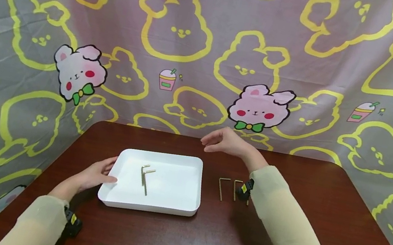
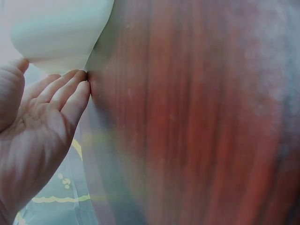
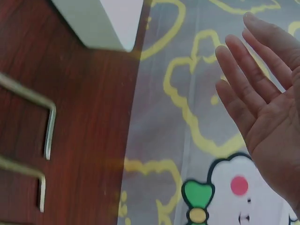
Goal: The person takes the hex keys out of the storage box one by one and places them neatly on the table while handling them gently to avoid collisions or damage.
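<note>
A white rectangular tray (image 1: 173,186) lies on the table, with two brass-coloured hex keys (image 1: 145,181) in its left half. At the tray's left side, my left hand (image 1: 94,173) holds the edge, thumb over the rim and fingers along the outer wall. In the left wrist view, the left hand (image 2: 47,110) has its fingertips against the tray wall (image 2: 61,37). My right hand (image 1: 226,141) is raised beyond the tray's back right corner, holding nothing. The right wrist view shows that hand (image 3: 267,93) with its fingers extended and apart.
Right of the tray, an L-shaped hex key (image 1: 221,188) and another hex key (image 1: 234,189) lie on the brown table (image 1: 144,240). A further one is partly hidden by the right wrist camera (image 1: 245,190). A patterned cloth (image 1: 201,53) hangs behind the table.
</note>
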### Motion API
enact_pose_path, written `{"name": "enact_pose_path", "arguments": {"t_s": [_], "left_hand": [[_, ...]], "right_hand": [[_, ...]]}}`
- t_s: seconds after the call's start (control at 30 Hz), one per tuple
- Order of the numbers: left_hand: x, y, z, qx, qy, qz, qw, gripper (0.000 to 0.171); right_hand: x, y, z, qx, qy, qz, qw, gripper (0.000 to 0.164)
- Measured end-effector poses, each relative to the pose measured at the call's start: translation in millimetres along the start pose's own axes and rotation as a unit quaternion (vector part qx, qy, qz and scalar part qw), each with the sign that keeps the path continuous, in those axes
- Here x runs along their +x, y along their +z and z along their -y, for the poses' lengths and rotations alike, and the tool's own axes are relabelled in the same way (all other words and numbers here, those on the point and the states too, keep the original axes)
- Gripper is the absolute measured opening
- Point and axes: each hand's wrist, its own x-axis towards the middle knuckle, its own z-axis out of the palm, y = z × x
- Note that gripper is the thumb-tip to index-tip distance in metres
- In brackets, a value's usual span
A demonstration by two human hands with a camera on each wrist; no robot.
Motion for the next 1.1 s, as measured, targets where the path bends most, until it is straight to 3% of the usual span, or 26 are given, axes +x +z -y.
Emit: {"name": "enact_pose_path", "arguments": {"t_s": [0.47,1.1], "left_hand": [[0.7,0.5,0.0,0.002,-0.003,-0.001,1.0000,0.085],[-1.8,0.3,-0.5,-0.004,-0.007,-0.004,1.0000,0.085]], "right_hand": [[51,56,28,-0.059,0.003,0.042,0.997,0.031],[85,110,34,-0.072,-0.019,0.080,0.994,0.031]]}}
